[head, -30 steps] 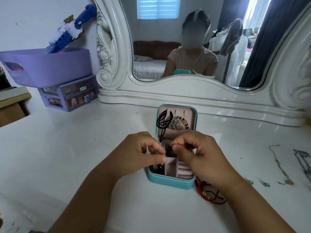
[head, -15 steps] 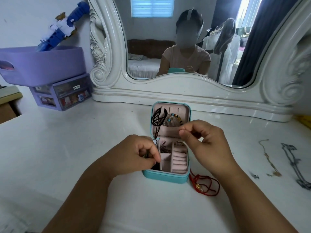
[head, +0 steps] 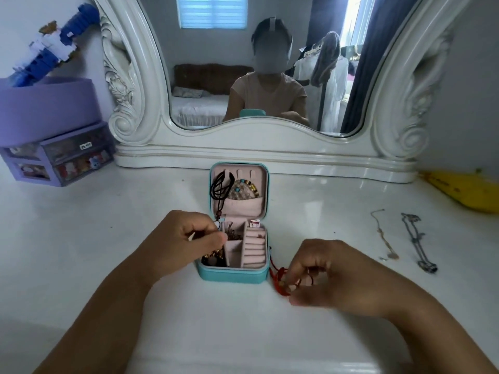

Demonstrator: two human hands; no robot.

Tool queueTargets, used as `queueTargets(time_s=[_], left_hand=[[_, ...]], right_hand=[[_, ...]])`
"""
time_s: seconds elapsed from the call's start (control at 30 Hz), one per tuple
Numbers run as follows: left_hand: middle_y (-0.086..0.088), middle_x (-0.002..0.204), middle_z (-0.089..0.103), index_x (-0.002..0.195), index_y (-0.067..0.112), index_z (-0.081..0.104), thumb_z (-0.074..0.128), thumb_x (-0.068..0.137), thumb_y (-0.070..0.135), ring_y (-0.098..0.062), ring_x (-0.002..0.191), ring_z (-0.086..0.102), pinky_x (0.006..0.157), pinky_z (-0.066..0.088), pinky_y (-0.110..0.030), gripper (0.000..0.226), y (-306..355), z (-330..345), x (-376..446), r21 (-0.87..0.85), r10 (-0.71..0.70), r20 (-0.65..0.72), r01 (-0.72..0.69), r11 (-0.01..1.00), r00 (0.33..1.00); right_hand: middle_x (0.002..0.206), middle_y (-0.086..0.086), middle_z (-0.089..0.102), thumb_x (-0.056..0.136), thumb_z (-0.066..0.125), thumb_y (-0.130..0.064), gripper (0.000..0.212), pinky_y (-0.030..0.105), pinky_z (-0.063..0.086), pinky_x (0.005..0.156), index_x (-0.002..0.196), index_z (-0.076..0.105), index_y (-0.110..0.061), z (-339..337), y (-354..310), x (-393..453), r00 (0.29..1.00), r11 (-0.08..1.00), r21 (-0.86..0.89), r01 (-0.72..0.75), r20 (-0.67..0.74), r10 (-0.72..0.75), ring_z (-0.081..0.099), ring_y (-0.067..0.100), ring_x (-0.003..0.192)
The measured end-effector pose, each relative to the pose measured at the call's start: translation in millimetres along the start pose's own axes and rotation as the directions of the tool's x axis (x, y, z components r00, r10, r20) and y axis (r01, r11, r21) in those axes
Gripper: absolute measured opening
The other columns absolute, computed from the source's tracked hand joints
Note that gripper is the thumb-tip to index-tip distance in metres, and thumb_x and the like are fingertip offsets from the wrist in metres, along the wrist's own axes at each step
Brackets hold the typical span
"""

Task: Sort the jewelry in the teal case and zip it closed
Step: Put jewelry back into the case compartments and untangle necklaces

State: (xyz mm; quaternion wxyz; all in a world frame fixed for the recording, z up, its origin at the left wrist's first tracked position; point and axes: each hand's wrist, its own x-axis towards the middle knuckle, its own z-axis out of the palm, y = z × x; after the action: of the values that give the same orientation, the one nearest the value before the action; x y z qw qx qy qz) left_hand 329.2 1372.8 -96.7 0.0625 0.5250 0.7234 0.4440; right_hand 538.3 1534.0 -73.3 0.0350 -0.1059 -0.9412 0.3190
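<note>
Here the left hand (head: 186, 238) reaches in from the lower left, wrist low over the white tabletop (head: 108, 252), knuckles up and fingers curled inward over the left side of the teal case (head: 233, 275). Its thumb and fingertips are closed together at the case's left compartments, seemingly on a dark beaded piece (head: 213, 259) lying just below them, though the blur there keeps me from telling whether they really pinch it. The case lies open, its pink-lined lid tipped back beyond the fingers, with a black cord necklace (head: 220, 186) and a beaded bracelet (head: 244, 190) held in the lid; the ring rolls sit just to the right of the left fingertips.

The right hand (head: 326, 273) comes in from the lower right, palm down, fingers bent toward the table. Thumb and forefinger pinch a red cord bracelet (head: 280, 280) that lies on the table just beside the case's right front corner, loops of it showing under the curled fingers.

Well to the right of that hand lie a thin gold chain (head: 384, 238) and a dark metal chain (head: 418, 242).
</note>
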Motion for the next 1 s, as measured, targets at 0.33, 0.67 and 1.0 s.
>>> queueTargets(time_s=[0.33, 0.67, 1.0], left_hand=[[-0.003, 0.056, 0.062, 0.056, 0.015, 0.062, 0.069, 0.078, 0.013, -0.004, 0.044, 0.046, 0.044, 0.034, -0.011, 0.022, 2, 12, 0, 0.034, 0.004, -0.209, 0.004, 0.999, 0.978], [0.012, 0.088, 0.068, 0.091, 0.026, 0.07, 0.072, 0.077, 0.022, 0.001, 0.081, 0.061, 0.073, 0.044, -0.006, 0.015, 29, 28, 14, -0.044, 0.072, -0.141, -0.079, 0.996, 0.987], [0.013, 0.07, 0.061, 0.082, 0.033, 0.065, 0.071, 0.069, 0.029, -0.008, 0.065, 0.059, 0.068, 0.051, -0.035, 0.014, 43, 57, 30, -0.24, -0.031, 0.094, 0.052, 0.969, 0.995]], right_hand=[[0.083, -0.015, 0.055, 0.084, 0.06, -0.021, 0.01, 0.021, 0.041, 0.08, 0.076, 0.064, -0.027, 13, 10, -4, 0.977, 0.98, -0.18, 0.081, -0.179, -0.114, 0.048, 0.003, 0.088], [0.073, 0.004, 0.071, 0.092, 0.048, -0.008, 0.015, 0.025, 0.048, 0.073, 0.08, 0.057, -0.012, -8, 2, 19, 0.941, 0.845, 0.521, 0.12, -0.33, 0.069, 0.063, 0.013, 0.07], [0.07, 0.008, 0.062, 0.089, 0.048, -0.001, 0.014, 0.018, 0.049, 0.064, 0.078, 0.055, -0.006, -22, -20, 47, 0.898, 0.655, 0.659, 0.37, -0.434, -0.071, 0.057, 0.015, 0.066]])
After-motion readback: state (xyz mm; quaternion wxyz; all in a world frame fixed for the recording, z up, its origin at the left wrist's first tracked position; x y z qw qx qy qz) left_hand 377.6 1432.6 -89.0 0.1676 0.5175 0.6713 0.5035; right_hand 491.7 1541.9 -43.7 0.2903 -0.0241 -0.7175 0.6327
